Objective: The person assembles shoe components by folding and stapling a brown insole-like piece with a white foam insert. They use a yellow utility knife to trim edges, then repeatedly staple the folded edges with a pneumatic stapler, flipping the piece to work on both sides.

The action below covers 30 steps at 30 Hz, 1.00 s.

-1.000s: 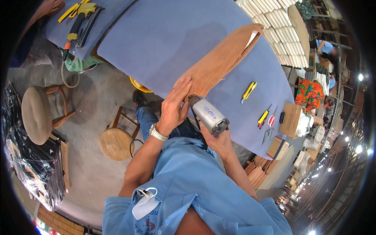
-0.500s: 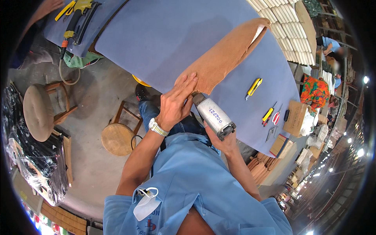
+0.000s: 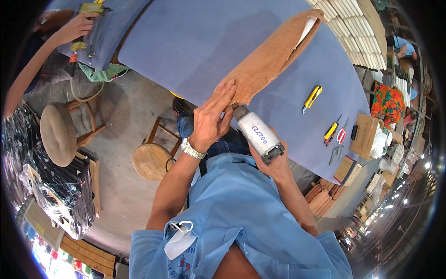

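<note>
A long, tapering brown fabric-covered piece lies slantwise over the blue table, its far tip beyond the middle. A white strip shows in the fold at its far end. My left hand, with a metal watch on the wrist, grips the near end, fingers stretched along the top and thumb at the side. In my right hand is a silver-grey staple gun, whose nose touches or nearly touches the fabric's near edge beside my left thumb. The tool's body hides most of that hand's fingers.
On the blue table lie a yellow utility knife, a yellow-handled screwdriver and red-handled scissors. A cardboard box stands at the right edge. Stools stand to the left. At upper left, a co-worker's hand holds a yellow-black staple gun.
The co-worker's arm has reached in and taken hold of the yellow-black staple gun. My view has shifted slightly; my hands keep nearly the same place on the brown piece.
</note>
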Tool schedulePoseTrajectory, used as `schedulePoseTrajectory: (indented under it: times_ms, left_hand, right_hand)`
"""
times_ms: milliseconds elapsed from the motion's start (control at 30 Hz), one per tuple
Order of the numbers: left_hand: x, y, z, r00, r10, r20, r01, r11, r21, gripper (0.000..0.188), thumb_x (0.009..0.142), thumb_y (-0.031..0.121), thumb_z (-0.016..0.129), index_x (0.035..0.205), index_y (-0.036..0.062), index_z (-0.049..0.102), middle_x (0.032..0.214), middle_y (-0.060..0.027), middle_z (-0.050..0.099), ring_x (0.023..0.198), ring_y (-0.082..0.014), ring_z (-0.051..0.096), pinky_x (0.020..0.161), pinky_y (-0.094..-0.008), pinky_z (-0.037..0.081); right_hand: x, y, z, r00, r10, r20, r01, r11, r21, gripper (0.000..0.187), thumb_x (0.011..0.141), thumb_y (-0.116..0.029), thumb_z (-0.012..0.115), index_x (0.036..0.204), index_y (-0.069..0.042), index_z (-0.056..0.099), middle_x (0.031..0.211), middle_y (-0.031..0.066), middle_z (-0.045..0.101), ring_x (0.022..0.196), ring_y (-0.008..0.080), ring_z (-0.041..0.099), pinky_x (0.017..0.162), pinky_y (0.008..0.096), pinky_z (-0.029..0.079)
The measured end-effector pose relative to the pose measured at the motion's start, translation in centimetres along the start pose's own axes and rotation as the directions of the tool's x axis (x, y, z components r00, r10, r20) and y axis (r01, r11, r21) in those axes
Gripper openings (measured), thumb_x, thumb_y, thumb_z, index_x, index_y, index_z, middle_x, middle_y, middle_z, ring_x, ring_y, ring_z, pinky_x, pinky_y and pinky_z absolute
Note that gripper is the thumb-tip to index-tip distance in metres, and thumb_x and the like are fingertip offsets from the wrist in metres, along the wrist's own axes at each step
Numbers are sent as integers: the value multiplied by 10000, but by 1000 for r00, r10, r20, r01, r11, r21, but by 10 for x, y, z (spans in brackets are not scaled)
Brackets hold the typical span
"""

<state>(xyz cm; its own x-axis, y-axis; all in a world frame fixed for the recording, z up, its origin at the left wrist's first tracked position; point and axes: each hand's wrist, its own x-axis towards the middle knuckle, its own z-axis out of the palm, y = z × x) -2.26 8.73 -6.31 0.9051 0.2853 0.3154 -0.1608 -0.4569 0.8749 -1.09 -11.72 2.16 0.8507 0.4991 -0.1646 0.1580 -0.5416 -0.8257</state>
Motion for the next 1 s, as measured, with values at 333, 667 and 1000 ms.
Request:
schedulePoseTrajectory:
  times_ms: [333, 667, 1000]
  left_hand:
    - [-3, -1, 1, 999, -48, 17, 49, 998, -43, 675, 759, -115, 654, 1415, 43, 630, 1447, -157, 636, 1365, -361, 581, 1079, -425, 551]
    - [-1, 0, 2, 999, -32, 16, 33, 999, -31, 641, 776, -108, 672, 1400, 38, 643, 1439, -161, 641, 1370, -361, 577, 1050, -405, 567]
    - [-2, -1, 3, 1000, -26, 15, 26, 1000, -16, 630, 774, -104, 673, 1389, 34, 653, 1425, -169, 650, 1359, -361, 588, 1036, -400, 575]
  right_hand:
    - [8, -7, 3, 996, -85, -10, 85, 996, -27, 441, 854, -51, 785, 1254, 36, 623, 1026, 154, 737, 914, 223, 740, 815, 327, 575]
    - [-1, 0, 3, 999, 37, 27, -37, 999, 26, 599, 766, -25, 763, 1341, -5, 595, 1158, 173, 728, 1023, 355, 746, 873, 384, 583]
    - [-3, -5, -1, 1000, 13, 18, -13, 1000, -23, 523, 795, -54, 783, 1287, -3, 613, 1086, 161, 728, 965, 313, 740, 844, 376, 585]
